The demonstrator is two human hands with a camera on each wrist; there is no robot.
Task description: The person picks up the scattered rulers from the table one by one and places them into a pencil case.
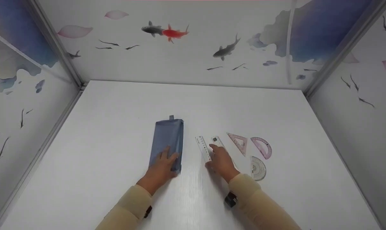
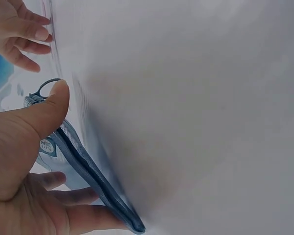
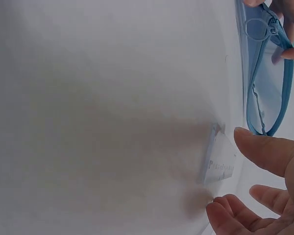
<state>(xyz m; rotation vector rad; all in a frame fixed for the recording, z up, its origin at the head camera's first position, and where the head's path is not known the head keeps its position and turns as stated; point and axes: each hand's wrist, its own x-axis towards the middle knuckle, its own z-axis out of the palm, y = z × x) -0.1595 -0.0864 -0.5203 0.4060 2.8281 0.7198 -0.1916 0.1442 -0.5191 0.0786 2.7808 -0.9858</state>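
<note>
Nearest, bottom of frame: two tan sleeves (image 1: 132,204) angle in. L hand (image 1: 161,167), lower centre, grips the near end of the blue pouch (image 1: 167,134), prob. to steady it. Pouch lies lengthwise up the frame, a bit left of centre, zip side to the right (R wrist view shows the mouth gaping, zip pull (image 3: 272,30) near that hand), so the gap looks turned toward the rulers.

R hand (image 1: 223,163), right of centre, is over the near parts of the left ruler (image 1: 203,147) & right ruler (image 1: 217,140), thumb and fingers spread, nothing grasped; can't tell if fingertips touch. Clear protractor (image 1: 260,167) sits just right of R wrist; triangle (image 1: 237,142) & pink protractor (image 1: 268,149) are farther up-right. Those three lie flat & apart, prob. so ea. can be picked singly.

Room: a strip of tabletop (image 1: 84,159) btwn pouch & rulers gives a short sideways path; wider white surface runs left of pouch & up to the back edge. Beyond: back wall (image 1: 193,64) w/ painted fish, top of frame.
</note>
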